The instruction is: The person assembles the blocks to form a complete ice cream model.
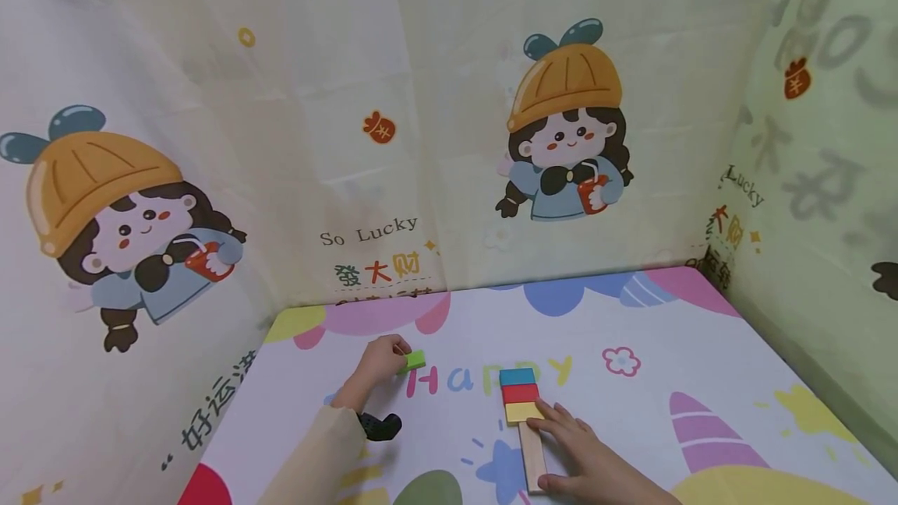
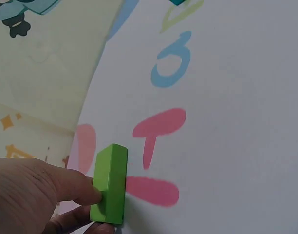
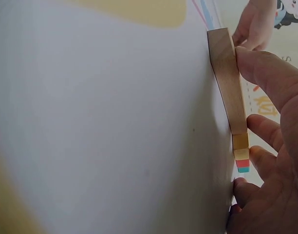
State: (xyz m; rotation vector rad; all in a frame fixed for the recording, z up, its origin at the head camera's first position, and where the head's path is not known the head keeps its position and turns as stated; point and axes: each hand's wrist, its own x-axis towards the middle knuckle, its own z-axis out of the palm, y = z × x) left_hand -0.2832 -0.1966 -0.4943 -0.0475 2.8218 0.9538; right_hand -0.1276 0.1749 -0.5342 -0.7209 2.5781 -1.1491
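Note:
My left hand [image 1: 377, 363] pinches a small green block [image 1: 416, 361] over the pink printed "H". In the left wrist view the thumb lies on one face of the green block [image 2: 110, 183], with other fingers partly hidden behind it. Nearer me, a natural wood plank [image 1: 532, 458] lies flat. A yellow block [image 1: 522, 412], a red block [image 1: 521, 393] and a blue block [image 1: 517, 376] run on from its far end in a row. My right hand [image 1: 585, 450] rests fingertips on the plank and by the yellow block, thumb at the plank's near end [image 3: 227, 83].
The white table mat [image 1: 596, 419] carries colourful prints, including the word "Happy" and a flower outline [image 1: 621, 361]. Cloth walls [image 1: 449, 139] with cartoon figures close off the back and both sides. A black device [image 1: 380, 426] sits at the left wrist.

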